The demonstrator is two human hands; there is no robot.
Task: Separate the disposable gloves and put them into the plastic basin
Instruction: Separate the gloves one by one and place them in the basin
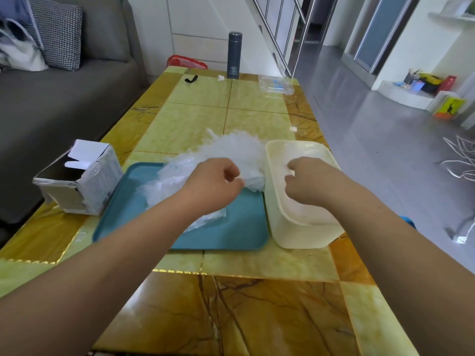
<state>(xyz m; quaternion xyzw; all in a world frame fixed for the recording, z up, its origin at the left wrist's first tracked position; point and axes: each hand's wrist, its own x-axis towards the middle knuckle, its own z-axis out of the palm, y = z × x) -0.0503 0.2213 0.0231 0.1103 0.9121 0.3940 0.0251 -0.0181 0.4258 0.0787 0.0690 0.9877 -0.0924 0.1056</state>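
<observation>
**Peeling one glove off the pile, basin waiting on the right**

At the far left a torn box is sitting open on the counter. Next to it, the gloves are lying heaped across the far part of the tray. The left hand is hovering over the tray's right half, fingers curled and pinching thin film at the pile's right edge. Just to its right, the right hand is reaching over the basin, fingers pressed together on something pale; whether that is a glove, I cannot tell. The basin is touching the tray's right side, so the right hand is nearer, and the glove probably needs carrying rightward.
</observation>
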